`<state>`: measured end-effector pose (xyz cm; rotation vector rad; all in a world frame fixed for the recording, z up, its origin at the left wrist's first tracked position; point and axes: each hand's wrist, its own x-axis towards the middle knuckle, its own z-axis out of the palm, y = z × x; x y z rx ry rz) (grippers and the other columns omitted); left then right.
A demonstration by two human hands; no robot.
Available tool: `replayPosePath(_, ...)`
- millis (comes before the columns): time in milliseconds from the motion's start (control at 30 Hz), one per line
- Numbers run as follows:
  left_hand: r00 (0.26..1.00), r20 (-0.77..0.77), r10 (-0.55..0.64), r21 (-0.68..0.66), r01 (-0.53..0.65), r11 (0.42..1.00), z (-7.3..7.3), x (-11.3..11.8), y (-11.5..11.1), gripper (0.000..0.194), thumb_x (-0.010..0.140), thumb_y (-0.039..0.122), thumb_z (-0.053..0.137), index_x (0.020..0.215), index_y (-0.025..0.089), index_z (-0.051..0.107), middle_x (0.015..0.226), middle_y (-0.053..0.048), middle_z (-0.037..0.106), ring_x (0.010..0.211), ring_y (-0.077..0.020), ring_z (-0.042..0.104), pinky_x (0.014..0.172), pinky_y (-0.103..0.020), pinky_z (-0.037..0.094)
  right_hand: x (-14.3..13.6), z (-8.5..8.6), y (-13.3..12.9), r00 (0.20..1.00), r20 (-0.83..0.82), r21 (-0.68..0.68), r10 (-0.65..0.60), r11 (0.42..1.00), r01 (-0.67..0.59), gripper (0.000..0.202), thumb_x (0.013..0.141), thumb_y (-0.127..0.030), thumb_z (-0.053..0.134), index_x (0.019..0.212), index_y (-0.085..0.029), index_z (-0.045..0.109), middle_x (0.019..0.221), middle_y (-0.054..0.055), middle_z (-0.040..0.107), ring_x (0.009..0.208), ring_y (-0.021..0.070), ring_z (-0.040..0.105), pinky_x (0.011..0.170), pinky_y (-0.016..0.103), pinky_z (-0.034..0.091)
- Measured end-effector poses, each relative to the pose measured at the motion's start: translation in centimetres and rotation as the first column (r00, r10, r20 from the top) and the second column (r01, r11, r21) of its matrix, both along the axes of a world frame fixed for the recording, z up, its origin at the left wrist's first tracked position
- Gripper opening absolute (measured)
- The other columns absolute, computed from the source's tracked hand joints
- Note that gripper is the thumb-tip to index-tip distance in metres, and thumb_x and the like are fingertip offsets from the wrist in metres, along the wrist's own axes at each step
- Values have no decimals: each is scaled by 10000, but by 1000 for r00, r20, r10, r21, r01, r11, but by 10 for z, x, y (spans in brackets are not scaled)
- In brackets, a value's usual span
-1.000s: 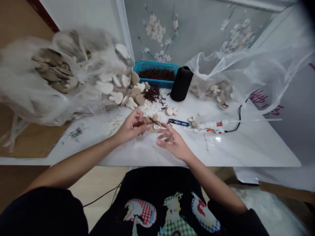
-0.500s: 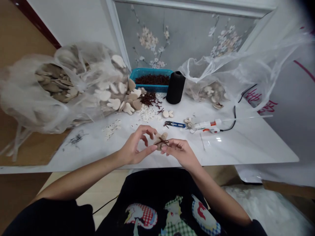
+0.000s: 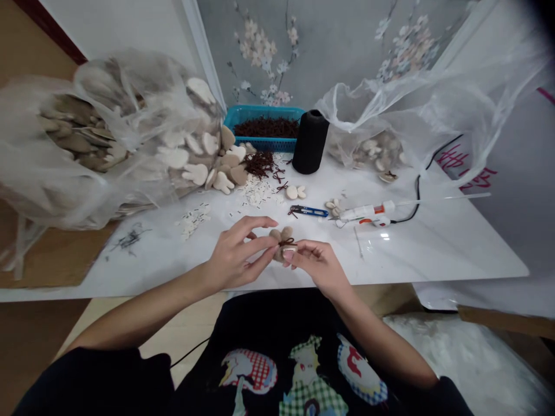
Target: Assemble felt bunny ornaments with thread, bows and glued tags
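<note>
Between both hands is a small beige felt rabbit head point(image 3: 286, 233) with two rounded ears pointing away from me. A thin brown bow point(image 3: 287, 242) lies across it. My right hand point(image 3: 319, 263) grips the rabbit head at its lower right, thumb on top. The thumb and a finger of my left hand point(image 3: 240, 254) pinch at the left end of the bow, while its index finger is stretched out above. Just beyond the hands lie blue thread snips point(image 3: 309, 211). A felt rabbit piece point(image 3: 295, 192) rests behind them.
Plastic bags of felt pieces point(image 3: 173, 156) crowd the left. A blue basket point(image 3: 232, 118) of brown bows and a black thread cone point(image 3: 310, 144) stand at the back. To the right are a glue gun point(image 3: 364, 214) with its cord and another plastic bag point(image 3: 373, 138). Small white bits point(image 3: 195, 219) lie scattered.
The left hand's fingers have closed in on the bow's left end, and its index finger has straightened. My right hand keeps its grip on the rabbit head. The view has tilted slightly downward.
</note>
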<state>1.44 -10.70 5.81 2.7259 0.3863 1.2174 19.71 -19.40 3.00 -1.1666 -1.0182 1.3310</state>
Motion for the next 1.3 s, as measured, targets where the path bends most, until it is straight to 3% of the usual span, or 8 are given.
replayPosePath(167, 1000, -4, -5, -36, 5, 999, 1, 2, -1, 110, 839, 163, 650, 935, 215, 638, 1126, -72, 615, 903, -154, 633, 640, -229, 553, -2, 1, 0, 1000, -11, -7, 0, 1000, 0, 218, 775, -457, 735, 731, -246, 698, 717, 31, 703, 662, 179, 606, 688, 336, 496)
replayPosePath(267, 1000, 22, 20, -301, -13, 954, 5, 5, -4, 179, 842, 218, 669, 1001, 211, 586, 1165, -86, 607, 1008, -180, 622, 681, -241, 570, -3, 2, 1, 1000, 2, -32, -4, 999, 4, 263, 751, -486, 748, 733, -229, 693, 704, 38, 687, 644, 183, 587, 658, 344, 471)
replayPosePath(467, 999, -41, 10, -866, -40, 498, 14, 13, -2, 382, 826, 359, 699, 1067, 212, 442, 987, -41, 665, 851, -148, 648, 649, -230, 544, -5, 4, 3, 1000, 12, -38, 9, 999, -8, 289, 726, -499, 766, 710, -221, 690, 687, 35, 667, 635, 167, 560, 646, 325, 452)
replayPosePath(600, 1000, -20, -21, -936, -12, 353, 16, 16, -1, 408, 809, 355, 707, 1067, 207, 426, 724, 48, 587, 632, -104, 580, 564, -200, 479, -5, 2, 4, 1000, -11, -41, -8, 999, 7, 308, 715, -485, 775, 706, -189, 687, 662, -2, 657, 637, 142, 564, 667, 297, 453)
replayPosePath(900, 1000, -5, -8, -953, -2, 303, 13, 19, 0, 432, 782, 353, 732, 1068, 215, 440, 763, 37, 594, 669, -109, 573, 570, -196, 455, -4, 1, 5, 1000, -21, -53, -14, 999, 13, 321, 714, -505, 771, 755, -194, 701, 681, -5, 664, 664, 151, 573, 675, 294, 447)
replayPosePath(1133, 1000, 15, -4, -981, 15, 193, 11, 18, 6, 359, 829, 448, 686, 1039, 196, 542, 807, -13, 656, 717, -143, 626, 638, -247, 499, -1, 4, 4, 1000, -15, -60, 2, 998, -3, 292, 714, -535, 770, 748, -251, 712, 728, 32, 690, 701, 213, 605, 709, 359, 487)
replayPosePath(1200, 1000, 6, 15, -966, 2, 260, 10, 17, 5, 321, 847, 443, 671, 1024, 196, 568, 888, -36, 680, 782, -159, 646, 669, -259, 519, -1, 4, 3, 1000, -14, -66, 6, 998, -7, 275, 713, -539, 768, 742, -271, 717, 736, 32, 697, 711, 225, 621, 708, 367, 497)
replayPosePath(1300, 998, 12, 66, -858, -24, 514, 6, 15, 3, 239, 893, 397, 625, 1033, 205, 605, 1077, -72, 669, 998, -195, 640, 733, -268, 546, -1, 2, 3, 1000, -15, -67, 7, 998, -8, 243, 715, -528, 769, 751, -290, 729, 733, 20, 700, 712, 224, 637, 696, 362, 504)
